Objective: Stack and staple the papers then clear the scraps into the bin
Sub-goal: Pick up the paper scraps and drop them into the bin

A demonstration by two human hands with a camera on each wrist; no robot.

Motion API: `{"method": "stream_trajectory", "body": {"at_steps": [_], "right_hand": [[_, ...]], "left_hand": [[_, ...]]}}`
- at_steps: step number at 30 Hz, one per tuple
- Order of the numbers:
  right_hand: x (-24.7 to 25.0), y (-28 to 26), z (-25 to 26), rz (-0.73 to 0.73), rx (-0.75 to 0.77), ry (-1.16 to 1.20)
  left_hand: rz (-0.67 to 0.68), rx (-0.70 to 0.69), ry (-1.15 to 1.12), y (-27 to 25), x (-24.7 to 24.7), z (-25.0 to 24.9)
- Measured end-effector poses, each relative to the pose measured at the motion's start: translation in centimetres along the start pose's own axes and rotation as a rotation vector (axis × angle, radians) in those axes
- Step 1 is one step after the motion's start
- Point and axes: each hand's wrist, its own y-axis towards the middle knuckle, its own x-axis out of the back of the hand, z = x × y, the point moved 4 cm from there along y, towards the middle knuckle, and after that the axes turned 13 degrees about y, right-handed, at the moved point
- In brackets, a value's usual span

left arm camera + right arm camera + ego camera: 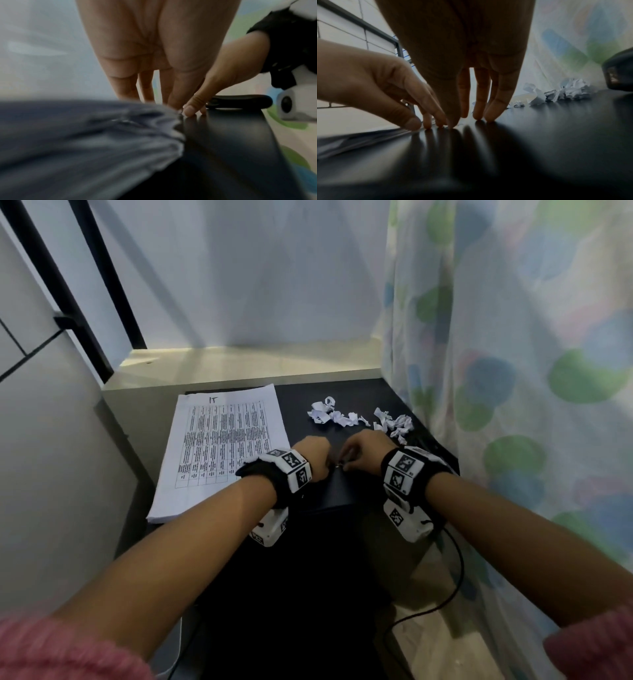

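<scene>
A stack of printed papers [219, 446] lies on the left of the black table [342, 494]; its frayed near corner [171, 121] shows in the left wrist view. Crumpled white scraps [359, 417] lie at the back right. My left hand [328, 465] and right hand [345, 463] meet at the table's middle, beside the stack's right edge. All fingertips [477, 118] point down onto the tabletop. A tiny shiny piece [337, 464] lies between the hands; whether either hand pinches it is unclear. A black stapler [240, 101] rests just behind the right hand.
A patterned curtain [513, 371] hangs close along the table's right side. A pale ledge [239, 364] and wall stand behind the table. A black cable [452, 577] runs down past the front right corner. No bin is in view.
</scene>
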Motion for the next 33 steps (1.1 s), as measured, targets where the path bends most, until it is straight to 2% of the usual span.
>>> {"method": "stream_trajectory", "body": {"at_steps": [5,14,20,23,25,29,33], "right_hand": [[0.0,1.3,-0.1,0.049,-0.021,0.052],[-1.0,1.6,-0.8,0.014,-0.079,0.127],[-2.3,0.9,0.3,0.051,-0.059,-0.099],[-2.8,0.6,0.4,0.074,-0.081,-0.113],[-2.1,0.5,0.3,0.066,-0.077,-0.056],[-0.5,0.3,-1.5,-0.065,-0.141,0.201],[-0.3,0.2,-3.5,-0.093,-0.191,0.291]], "left_hand": [[0.016,0.038,-0.043,0.5,0.3,0.6],[0.051,0.038,-0.056,0.7,0.6,0.2],[0.074,0.040,-0.028,0.1,0.5,-0.3],[0.064,0.055,-0.042,-0.3,0.5,-0.4],[0.053,0.055,-0.052,-0.5,0.5,-0.4],[0.044,0.062,-0.067,-0.5,0.7,-0.6],[0.054,0.057,-0.109,-0.1,1.1,-1.4]]}}
